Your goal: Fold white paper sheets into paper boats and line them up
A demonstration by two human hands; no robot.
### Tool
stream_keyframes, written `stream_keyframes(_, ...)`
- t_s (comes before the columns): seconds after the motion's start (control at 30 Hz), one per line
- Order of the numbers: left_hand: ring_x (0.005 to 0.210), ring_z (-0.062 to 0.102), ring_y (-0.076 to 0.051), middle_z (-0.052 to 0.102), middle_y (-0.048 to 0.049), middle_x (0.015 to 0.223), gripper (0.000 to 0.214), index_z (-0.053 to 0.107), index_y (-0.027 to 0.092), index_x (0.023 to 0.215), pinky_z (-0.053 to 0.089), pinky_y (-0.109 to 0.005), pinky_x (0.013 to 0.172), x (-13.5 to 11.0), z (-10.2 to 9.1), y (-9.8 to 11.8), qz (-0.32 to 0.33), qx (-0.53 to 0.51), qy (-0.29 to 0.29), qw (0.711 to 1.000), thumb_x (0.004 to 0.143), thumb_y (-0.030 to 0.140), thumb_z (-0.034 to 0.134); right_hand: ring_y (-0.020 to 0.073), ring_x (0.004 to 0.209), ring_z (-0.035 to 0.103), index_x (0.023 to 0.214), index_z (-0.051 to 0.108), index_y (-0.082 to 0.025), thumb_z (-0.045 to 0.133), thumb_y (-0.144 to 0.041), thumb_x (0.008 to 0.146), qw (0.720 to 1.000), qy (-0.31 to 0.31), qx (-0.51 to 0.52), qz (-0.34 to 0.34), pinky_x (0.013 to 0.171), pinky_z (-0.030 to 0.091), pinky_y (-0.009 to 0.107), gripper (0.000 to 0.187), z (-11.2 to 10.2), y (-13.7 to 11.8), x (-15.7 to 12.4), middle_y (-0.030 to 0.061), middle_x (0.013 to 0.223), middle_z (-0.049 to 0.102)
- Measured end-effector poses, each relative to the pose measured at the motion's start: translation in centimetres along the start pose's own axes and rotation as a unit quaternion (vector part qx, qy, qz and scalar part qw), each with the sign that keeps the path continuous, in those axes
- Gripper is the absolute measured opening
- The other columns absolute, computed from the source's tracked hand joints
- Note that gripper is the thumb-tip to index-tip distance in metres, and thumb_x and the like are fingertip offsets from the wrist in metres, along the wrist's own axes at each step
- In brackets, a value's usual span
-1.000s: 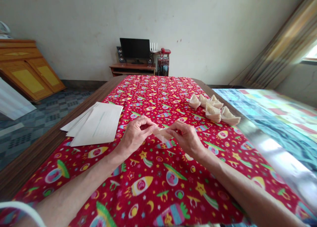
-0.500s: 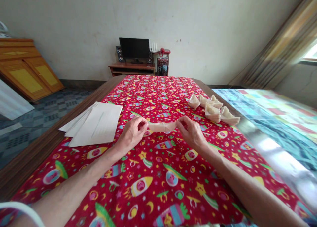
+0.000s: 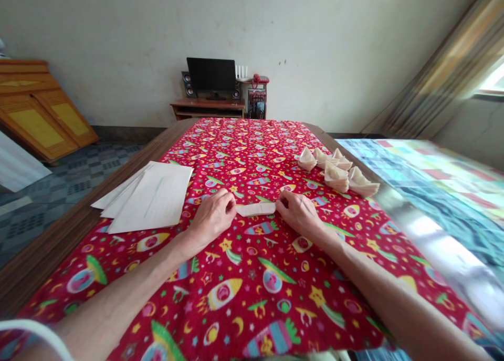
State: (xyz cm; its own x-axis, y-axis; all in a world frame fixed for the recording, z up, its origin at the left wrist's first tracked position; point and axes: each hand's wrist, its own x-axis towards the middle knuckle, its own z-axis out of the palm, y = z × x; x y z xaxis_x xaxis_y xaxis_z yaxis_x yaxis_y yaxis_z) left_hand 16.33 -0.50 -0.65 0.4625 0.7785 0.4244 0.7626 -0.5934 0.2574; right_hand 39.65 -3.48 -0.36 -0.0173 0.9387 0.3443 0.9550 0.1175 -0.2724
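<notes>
A narrow strip of folded paper (image 3: 256, 209) stretches between my two hands, low over the red patterned cloth (image 3: 244, 277). My left hand (image 3: 214, 211) pinches its left end, and my right hand (image 3: 297, 209) pinches the other end. The fingertips are partly hidden behind the knuckles of both hands. To the left lies a fanned stack of pale paper sheets (image 3: 151, 198). Several folded paper boats (image 3: 336, 177) stand grouped on the cloth to the right, some of them nested together.
The cloth covers a brown wooden table (image 3: 51, 235). Beyond its far end stand a monitor (image 3: 210, 76) on a low desk and a red telephone (image 3: 260, 79). A bed with a checked cover (image 3: 425, 187) is on the right, a wooden cabinet (image 3: 47, 109) on the left.
Both hands have come slightly down and nearer to me with the paper strip, which now looks flatter and narrower. The sheets and boats stay where they were.
</notes>
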Motion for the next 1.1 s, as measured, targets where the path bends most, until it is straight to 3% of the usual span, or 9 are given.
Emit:
stream_keyframes(0.07, 0.091, 0.058, -0.020, 0.060, -0.0069, 0.102, 0.020, 0.060, 0.017, 0.098, 0.047, -0.032, 0.078, 0.0, -0.1, 0.5, 0.030, 0.027, 0.010, 0.999, 0.082, 0.011, 0.049, 0.0134, 0.066, 0.058, 0.079, 0.058, -0.020, 0.048, -0.025, 0.084, 1.000, 0.006, -0.017, -0.007, 0.058, 0.030, 0.023, 0.013, 0.0, -0.2, -0.1, 0.0005, 0.070, 0.065)
stream_keyframes(0.17, 0.126, 0.040, -0.022, 0.047, -0.0036, 0.137, 0.047, 0.051, 0.024, 0.125, 0.035, -0.038, 0.103, 0.0, -0.4, 1.1, 0.157, 0.034, -0.023, 0.987, 0.084, 0.004, 0.041, 0.0130, 0.066, 0.058, 0.080, 0.059, -0.020, 0.048, -0.025, 0.085, 0.999, 0.011, -0.031, -0.015, 0.059, 0.031, 0.023, 0.013, 0.2, -0.3, -0.3, 0.0005, 0.071, 0.065)
stream_keyframes(0.27, 0.139, 0.022, -0.021, 0.041, 0.0005, 0.144, 0.054, 0.044, 0.025, 0.134, 0.022, -0.042, 0.112, -0.1, -0.5, 1.7, 0.238, 0.042, -0.094, 0.966, 0.085, 0.002, 0.036, 0.0135, 0.067, 0.058, 0.080, 0.059, -0.019, 0.048, -0.025, 0.085, 0.998, 0.021, -0.046, -0.022, 0.060, 0.031, 0.023, 0.013, 0.4, -0.3, -0.3, 0.0008, 0.072, 0.066)
stream_keyframes(0.53, 0.140, 0.019, -0.020, 0.036, -0.0067, 0.146, 0.072, 0.034, 0.017, 0.140, 0.019, -0.045, 0.113, -0.9, -0.8, 2.6, 0.180, 0.031, -0.189, 0.965, 0.071, -0.004, 0.034, 0.0150, 0.068, 0.055, 0.083, 0.061, -0.018, 0.048, -0.023, 0.086, 0.994, 0.010, -0.096, -0.052, 0.057, 0.030, 0.026, 0.015, -0.5, -1.0, -0.6, 0.0041, 0.080, 0.064)
stream_keyframes(0.7, 0.140, 0.020, -0.019, 0.033, -0.0040, 0.148, 0.077, 0.030, 0.024, 0.141, 0.020, -0.047, 0.112, -1.0, -1.0, 2.7, 0.161, 0.008, -0.210, 0.964, 0.070, -0.006, 0.032, 0.0157, 0.077, 0.052, 0.090, 0.064, -0.021, 0.043, -0.017, 0.091, 0.968, -0.014, -0.112, -0.226, 0.058, 0.030, 0.026, 0.021, -1.3, -2.2, -1.6, 0.0048, 0.087, 0.059)
stream_keyframes(0.77, 0.140, 0.021, -0.019, 0.033, -0.0049, 0.148, 0.078, 0.029, 0.023, 0.141, 0.019, -0.048, 0.112, -1.0, -1.1, 2.8, 0.155, 0.013, -0.218, 0.964, 0.069, -0.006, 0.031, 0.0157, 0.076, 0.050, 0.093, 0.063, -0.020, 0.043, -0.016, 0.091, 0.956, -0.037, -0.114, -0.266, 0.060, 0.032, 0.026, 0.021, -1.4, -2.7, -2.0, 0.0045, 0.086, 0.058)
stream_keyframes(0.93, 0.139, 0.022, -0.019, 0.029, -0.0080, 0.149, 0.074, 0.028, 0.016, 0.142, 0.020, -0.049, 0.112, -1.2, -1.3, 3.0, 0.158, 0.054, -0.232, 0.958, 0.071, -0.006, 0.030, 0.0168, 0.074, 0.050, 0.091, 0.062, -0.017, 0.043, -0.017, 0.091, 0.946, -0.082, -0.151, -0.275, 0.060, 0.034, 0.027, 0.018, -1.8, -3.0, -2.3, 0.0059, 0.085, 0.058)
stream_keyframes(1.1, 0.137, 0.027, -0.018, 0.038, -0.0077, 0.145, 0.073, 0.035, 0.017, 0.138, 0.022, -0.044, 0.112, -1.9, -1.5, 2.5, 0.166, 0.080, -0.189, 0.965, 0.070, -0.006, 0.032, 0.0178, 0.075, 0.051, 0.090, 0.062, -0.017, 0.040, -0.017, 0.093, 0.950, -0.098, -0.158, -0.251, 0.057, 0.034, 0.028, 0.022, -2.0, -2.7, -2.3, 0.0075, 0.086, 0.057)
